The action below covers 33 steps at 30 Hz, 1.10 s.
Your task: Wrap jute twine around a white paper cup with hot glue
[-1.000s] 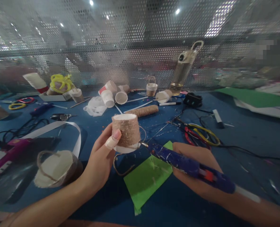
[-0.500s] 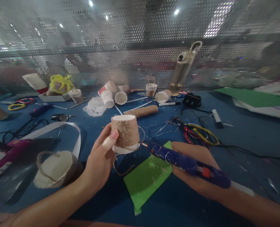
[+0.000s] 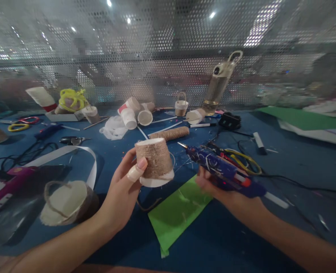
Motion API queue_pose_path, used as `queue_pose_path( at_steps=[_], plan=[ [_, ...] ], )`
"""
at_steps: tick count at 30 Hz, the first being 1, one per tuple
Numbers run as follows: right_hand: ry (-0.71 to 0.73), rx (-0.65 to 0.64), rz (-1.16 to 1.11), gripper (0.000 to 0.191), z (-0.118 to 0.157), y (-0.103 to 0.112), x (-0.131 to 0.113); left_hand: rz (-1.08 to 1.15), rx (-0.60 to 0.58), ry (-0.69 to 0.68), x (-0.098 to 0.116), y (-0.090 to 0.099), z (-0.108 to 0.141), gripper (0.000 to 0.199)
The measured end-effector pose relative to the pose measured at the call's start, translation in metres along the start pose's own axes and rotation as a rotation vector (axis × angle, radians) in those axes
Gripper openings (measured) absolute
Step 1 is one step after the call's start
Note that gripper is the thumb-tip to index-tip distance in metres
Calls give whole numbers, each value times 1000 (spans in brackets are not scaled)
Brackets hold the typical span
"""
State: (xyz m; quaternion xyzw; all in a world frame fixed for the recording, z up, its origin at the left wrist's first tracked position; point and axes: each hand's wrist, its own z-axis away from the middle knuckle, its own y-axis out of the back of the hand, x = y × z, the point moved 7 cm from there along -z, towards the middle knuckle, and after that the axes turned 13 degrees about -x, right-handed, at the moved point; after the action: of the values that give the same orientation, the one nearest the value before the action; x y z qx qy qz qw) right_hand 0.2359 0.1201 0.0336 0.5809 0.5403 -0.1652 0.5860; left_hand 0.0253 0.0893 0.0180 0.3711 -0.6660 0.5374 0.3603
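My left hand is closed around a paper cup wrapped in brown twine, its thumb pressed on the near side. A white band shows along the cup's lower edge. In my right hand is a blue glue gun with a white glue stick out of its back end. The gun's metal nozzle points up and left, a short way apart from the cup. Below both hands lies a green sheet. A loose piece of twine hangs or lies under the cup; which one I cannot tell.
At left stands a larger cup with a twine handle, near a magenta glue gun. A twine roll, several paper cups and a bottle are farther back. Yellow-handled pliers and cables lie at right.
The glue gun has come away from the cup's lower edge, its nozzle raised and tilted upward. My left hand has shifted slightly right with the cup, which is a little more tilted.
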Motion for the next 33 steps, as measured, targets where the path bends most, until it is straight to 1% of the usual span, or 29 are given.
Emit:
queue_pose_path(
  at_steps=[1,3,6,10,15,18,20,22,29,33],
  plan=[
    [-10,-11,-53,23,-1,-4,1,10,-9,15,-2,-1,0,26],
    [-52,-31,-162,28,-1,-11,4,33,-31,43,-6,-5,1,25],
    [-135,-66,-225,33,-1,-20,9,58,-65,94,-13,-10,1,23],
    [-115,-136,-283,34,-5,-28,8,67,-79,124,-16,-12,2,26],
    [-85,-170,-378,33,-8,-30,10,89,-90,113,-14,-13,0,24],
    [-33,-137,-361,25,-8,-23,6,99,-65,96,-11,-9,-1,22],
    [-14,-124,-298,21,-8,-18,5,74,-48,95,-9,-6,-1,22],
    [-2,-138,-236,21,-8,-16,5,40,-42,99,-7,-4,-2,23],
    [-90,-95,-114,27,-5,-10,18,-53,-21,121,-5,-2,-1,30],
    [-101,-100,-127,17,-6,-11,16,-72,-20,88,-3,-2,-1,31]
  ],
)
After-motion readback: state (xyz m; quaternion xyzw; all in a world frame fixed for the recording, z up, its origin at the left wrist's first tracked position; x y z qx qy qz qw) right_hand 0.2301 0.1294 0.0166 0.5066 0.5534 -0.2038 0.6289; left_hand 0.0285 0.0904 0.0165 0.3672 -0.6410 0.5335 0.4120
